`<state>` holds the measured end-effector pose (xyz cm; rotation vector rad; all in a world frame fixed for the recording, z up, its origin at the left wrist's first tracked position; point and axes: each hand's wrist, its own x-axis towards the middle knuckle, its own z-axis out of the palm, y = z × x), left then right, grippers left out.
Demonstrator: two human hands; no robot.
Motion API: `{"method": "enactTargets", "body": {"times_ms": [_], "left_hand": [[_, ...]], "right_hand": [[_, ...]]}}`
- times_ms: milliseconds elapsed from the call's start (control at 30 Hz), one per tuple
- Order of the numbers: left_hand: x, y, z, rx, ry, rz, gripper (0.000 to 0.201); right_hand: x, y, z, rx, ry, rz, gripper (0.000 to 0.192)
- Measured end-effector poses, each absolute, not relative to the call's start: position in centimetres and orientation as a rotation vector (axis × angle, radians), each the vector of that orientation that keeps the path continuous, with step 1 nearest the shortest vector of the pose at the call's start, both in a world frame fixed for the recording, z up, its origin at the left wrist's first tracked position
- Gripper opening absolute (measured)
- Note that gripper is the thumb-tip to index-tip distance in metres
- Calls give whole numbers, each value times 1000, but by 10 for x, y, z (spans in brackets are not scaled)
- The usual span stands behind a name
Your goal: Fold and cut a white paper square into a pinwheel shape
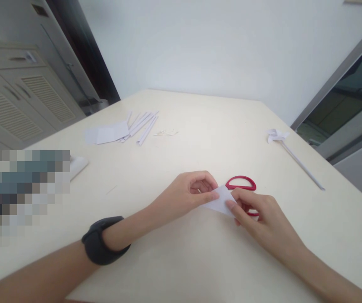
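Note:
Between my two hands is a small piece of white paper (pixel 221 201), held a little above the table. My left hand (pixel 196 189), with a black band on its wrist, pinches the paper's left side between thumb and fingers. On the right side, my right hand (pixel 256 208) grips the paper with the thumb on top and the fingers beneath. Red-handled scissors (pixel 243 178) lie just behind my right hand, which covers part of them. Their blades are hidden by the paper and hands.
At the far right of the table (pixel 199 261) lies a paper pinwheel (pixel 277 135) on a rolled paper stick (pixel 303 164). Flat paper sheets (pixel 111 132), several rolled paper tubes (pixel 143 124) and small scraps (pixel 166 133) lie at the back left. A pixelated patch covers the left edge.

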<state>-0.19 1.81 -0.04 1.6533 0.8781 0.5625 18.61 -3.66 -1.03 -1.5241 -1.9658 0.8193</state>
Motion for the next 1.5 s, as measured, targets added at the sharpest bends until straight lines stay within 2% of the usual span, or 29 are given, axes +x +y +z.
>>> {"method": "enactTargets", "body": {"times_ms": [200,333,500,600,867,1033,1200,1500], "left_hand": [[-1,19,-1,1621,789,594,25],[-2,21,8,1440,746,544,29],[-4,21,12,1386,748,536,20],[-3,18,7,1431,644,499,23],[-3,21,-9,1498,689,579,20],[-5,23,-2,1342,813,604,20],[-6,24,1,1286,911,618,21],[-3,21,-4,1339,753,570,19]], "right_hand": [[189,-34,-8,-1543,-1903,886,22],[191,-33,-6,-1498,-1903,902,34],[192,-33,-8,-1401,-1909,956,43],[191,-33,-9,-1359,-1902,1035,44],[189,-33,-6,-1294,-1921,1210,41],[188,-29,-9,-1287,-1819,1266,21],[189,-31,-7,-1261,-1724,1343,10],[190,-28,-6,-1282,-1672,1293,20]]}}
